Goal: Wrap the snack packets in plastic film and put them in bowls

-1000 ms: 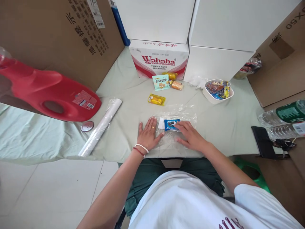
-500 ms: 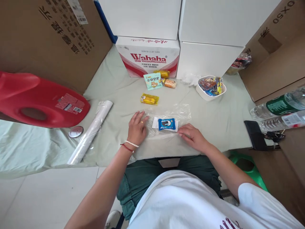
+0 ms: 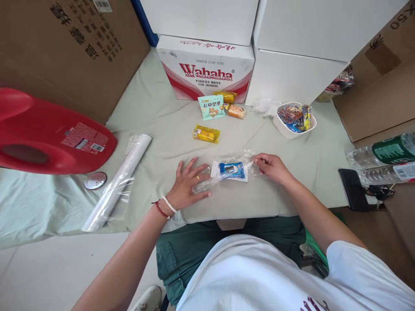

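Observation:
A small blue snack packet [image 3: 232, 170] lies on a white paper piece [image 3: 215, 169] near the table's front. Crumpled clear plastic film [image 3: 203, 185] spreads under and around both, and a fold of it crosses the packet's lower left. My left hand [image 3: 186, 183] rests palm down with fingers spread, touching the film's left end. To the right of the packet, my right hand [image 3: 272, 167] pinches the film's edge between thumb and fingers. Beyond the film sits a yellow wrapped snack [image 3: 206, 134].
A mint-green sachet [image 3: 212, 107] and other snacks lie by the Wahaha box [image 3: 207, 71]. A white bowl [image 3: 293, 131] holds several packets. To the left are a film roll [image 3: 118, 181], a round tin [image 3: 95, 180] and a red jug [image 3: 58, 129]. Bottles [image 3: 389, 151] and a phone [image 3: 353, 190] lie right.
My right hand has moved away from me and closed on the film's edge. My left hand has spread its fingers. The film is drawn closer around the packet, with a fold over it.

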The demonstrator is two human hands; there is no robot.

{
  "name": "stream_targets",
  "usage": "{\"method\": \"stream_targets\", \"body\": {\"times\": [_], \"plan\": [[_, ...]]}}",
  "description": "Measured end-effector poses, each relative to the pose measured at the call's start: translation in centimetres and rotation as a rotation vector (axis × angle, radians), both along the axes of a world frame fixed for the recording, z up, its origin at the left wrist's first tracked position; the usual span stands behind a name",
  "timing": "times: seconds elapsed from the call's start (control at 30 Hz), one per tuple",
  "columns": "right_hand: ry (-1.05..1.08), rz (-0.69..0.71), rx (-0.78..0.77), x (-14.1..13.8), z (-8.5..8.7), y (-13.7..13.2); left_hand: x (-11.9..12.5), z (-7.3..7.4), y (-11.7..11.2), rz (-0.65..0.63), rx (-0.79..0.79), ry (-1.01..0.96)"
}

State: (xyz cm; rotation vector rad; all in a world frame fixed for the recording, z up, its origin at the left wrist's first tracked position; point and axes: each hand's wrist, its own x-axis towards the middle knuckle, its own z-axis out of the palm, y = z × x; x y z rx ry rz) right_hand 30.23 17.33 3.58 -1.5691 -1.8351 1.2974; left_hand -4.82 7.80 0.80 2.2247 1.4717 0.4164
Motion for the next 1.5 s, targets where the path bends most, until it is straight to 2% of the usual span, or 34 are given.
{"method": "stream_targets", "body": {"times": [0.13, 0.23, 0.33, 0.43, 0.5, 0.6, 0.67, 0.73, 0.83, 0.9, 0.97, 1.03, 1.17, 1.27, 1.37, 1.5], "plan": [[-0.138, 0.034, -0.006, 0.7, 0.2, 0.2, 1.4, -0.2, 2.2, 0.301, 0.086, -0.083], [-0.364, 0.089, 0.159, 1.2, 0.9, 1.0, 2.2, -1.1, 3.5, 0.498, 0.110, -0.076], [-0.519, 0.114, 0.432, 0.4, 2.1, 2.2, 2.7, -2.0, 4.2, 0.575, 0.136, -0.104], [-0.503, 0.246, 0.537, -2.6, 2.8, 4.0, 3.0, -2.4, 4.2, 0.581, 0.166, -0.153], [-0.490, 0.327, 0.493, -5.5, 2.7, 5.3, 3.2, -2.4, 4.1, 0.605, 0.174, -0.162], [-0.520, 0.370, 0.324, -9.7, 2.1, 7.3, 3.6, -2.3, 4.1, 0.664, 0.147, -0.143], [-0.516, 0.390, 0.215, -11.5, 1.9, 8.2, 3.9, -2.3, 4.3, 0.687, 0.123, -0.141], [-0.464, 0.426, 0.197, -12.4, 2.2, 8.3, 4.1, -2.3, 4.6, 0.692, 0.114, -0.135], [-0.393, 0.505, 0.334, -12.2, 3.3, 6.2, 4.2, -2.5, 5.1, 0.680, 0.121, -0.088], [-0.433, 0.637, 0.428, -11.4, 3.7, 3.5, 4.0, -2.6, 5.3, 0.672, 0.128, -0.069], [-0.529, 0.803, 0.496, -10.4, 3.5, 0.6, 3.7, -2.7, 5.3, 0.666, 0.128, -0.090], [-0.620, 0.884, 0.560, -9.6, 2.8, -1.9, 3.3, -2.6, 5.1, 0.669, 0.126, -0.129], [-0.640, 0.821, 0.629, -8.7, 1.0, -4.3, 3.3, -1.4, 3.9, 0.735, 0.110, -0.226], [-0.548, 0.755, 0.601, -8.6, 0.3, -4.8, 5.4, 0.2, 2.6, 0.749, -0.020, -0.433], [-0.377, 0.680, 0.565, -8.0, -0.2, -5.3, 8.9, 1.2, 1.7, 0.652, -0.056, -0.497], [-0.025, 0.613, 0.463, -5.2, -1.0, -5.2, 13.0, 0.9, 0.8, 0.434, 0.076, -0.261]]}}
